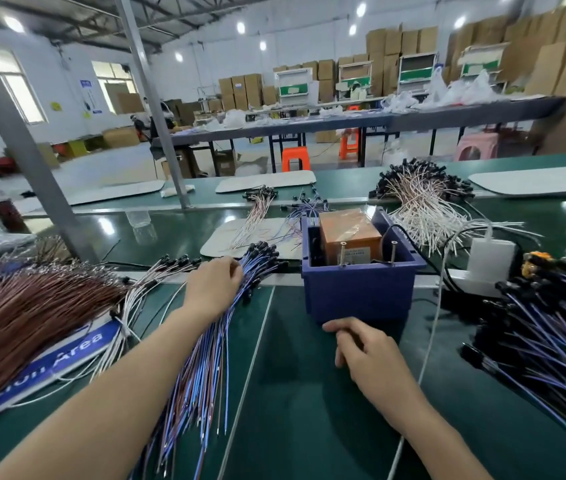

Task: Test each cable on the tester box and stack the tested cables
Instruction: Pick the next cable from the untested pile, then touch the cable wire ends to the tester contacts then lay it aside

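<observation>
The tester is a blue plastic box (357,292) with an orange unit (347,233) inside and two metal pins (343,252) standing up at its near rim. A fan of blue cables with black plug ends (205,358) lies left of the box. My left hand (214,284) rests on this fan near the plug ends, fingers curled into the cables. My right hand (361,348) lies on the green table just in front of the box, fingers loosely curled, with nothing visible in it.
A brown-wire bundle (21,306) and white cables (143,296) lie at the left over a blue sign (66,355). More blue cables (551,323) pile up at the right, beside a white power strip (486,265). Pink-white cables (427,202) heap behind the box.
</observation>
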`<act>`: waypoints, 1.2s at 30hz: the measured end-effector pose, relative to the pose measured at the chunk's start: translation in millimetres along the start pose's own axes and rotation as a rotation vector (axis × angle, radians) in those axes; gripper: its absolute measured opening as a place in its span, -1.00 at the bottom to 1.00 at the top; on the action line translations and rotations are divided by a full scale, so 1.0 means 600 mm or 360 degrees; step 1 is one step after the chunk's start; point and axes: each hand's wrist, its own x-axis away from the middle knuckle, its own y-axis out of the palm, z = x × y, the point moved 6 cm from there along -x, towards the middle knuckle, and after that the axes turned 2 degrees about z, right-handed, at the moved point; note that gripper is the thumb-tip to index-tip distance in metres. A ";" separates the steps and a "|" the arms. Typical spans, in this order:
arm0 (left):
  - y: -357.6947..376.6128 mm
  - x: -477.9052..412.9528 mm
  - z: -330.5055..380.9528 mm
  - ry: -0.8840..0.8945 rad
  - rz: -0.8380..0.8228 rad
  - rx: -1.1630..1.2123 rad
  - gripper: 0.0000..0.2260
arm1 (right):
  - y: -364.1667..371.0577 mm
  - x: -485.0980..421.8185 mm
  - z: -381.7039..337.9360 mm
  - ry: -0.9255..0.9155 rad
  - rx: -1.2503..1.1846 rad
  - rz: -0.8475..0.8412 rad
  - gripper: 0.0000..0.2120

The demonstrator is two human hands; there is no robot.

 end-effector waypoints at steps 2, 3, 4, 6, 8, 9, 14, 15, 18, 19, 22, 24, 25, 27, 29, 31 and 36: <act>0.020 -0.015 0.007 0.0004 -0.0016 -0.0161 -0.73 | 0.001 0.000 0.001 0.0019 -0.0034 -0.0020 -0.72; 0.030 -0.019 0.009 -0.0002 -0.0047 -0.0254 -0.73 | 0.001 0.000 0.002 0.0027 -0.0048 -0.0029 -0.72; 0.038 -0.023 0.010 -0.0013 -0.0076 -0.0338 -0.73 | 0.000 -0.001 0.004 0.0034 -0.0062 -0.0033 -0.72; 0.050 -0.029 0.009 -0.0055 -0.0109 -0.0425 -0.73 | 0.000 -0.003 0.005 0.0042 -0.0089 -0.0031 -0.72; 0.054 -0.034 0.005 -0.0131 -0.0132 -0.0389 -0.75 | 0.000 -0.004 0.005 0.0048 -0.0107 -0.0027 -0.72; 0.054 -0.037 0.003 -0.0178 -0.0144 -0.0323 -0.75 | 0.001 -0.004 0.005 0.0048 -0.0112 -0.0031 -0.73; 0.035 -0.039 0.001 -0.0373 -0.0083 0.0240 -0.78 | 0.001 -0.003 0.006 0.0049 -0.0127 -0.0033 -0.73; 0.027 -0.036 0.003 -0.0404 -0.0050 0.0334 -0.80 | 0.001 -0.003 0.006 0.0050 -0.0125 -0.0029 -0.73; -0.006 -0.026 0.009 -0.0480 0.0108 0.0636 -0.82 | 0.000 -0.002 0.004 0.0050 -0.0118 -0.0026 -0.73; -0.019 -0.023 0.010 -0.0507 0.0165 0.0778 -0.82 | 0.000 -0.001 0.003 0.0051 -0.0120 -0.0027 -0.72; -0.052 -0.012 0.012 -0.0605 0.0248 0.1451 -0.86 | -0.002 0.003 0.001 0.0056 -0.0142 -0.0015 -0.72; -0.073 -0.004 0.012 -0.0613 0.0301 0.1741 -0.87 | -0.004 0.005 -0.002 0.0051 -0.0182 -0.0013 -0.71; -0.085 0.001 0.012 -0.0589 0.0358 0.1779 -0.87 | -0.005 0.006 -0.005 0.0047 -0.0213 -0.0009 -0.70; -0.110 0.009 0.012 -0.0490 0.0482 0.1777 -0.87 | -0.007 0.007 -0.008 0.0041 -0.0269 0.0006 -0.67; -0.126 0.011 0.012 -0.0389 0.0548 0.1716 -0.87 | -0.009 0.008 -0.010 0.0029 -0.0303 0.0015 -0.65; -0.126 0.007 0.007 -0.0422 0.0444 0.1595 -0.84 | -0.009 0.010 -0.012 0.0016 -0.0304 0.0019 -0.63; -0.128 0.017 -0.004 -0.0585 0.0314 0.1504 -0.72 | -0.012 0.013 -0.012 0.0015 -0.0257 0.0018 -0.63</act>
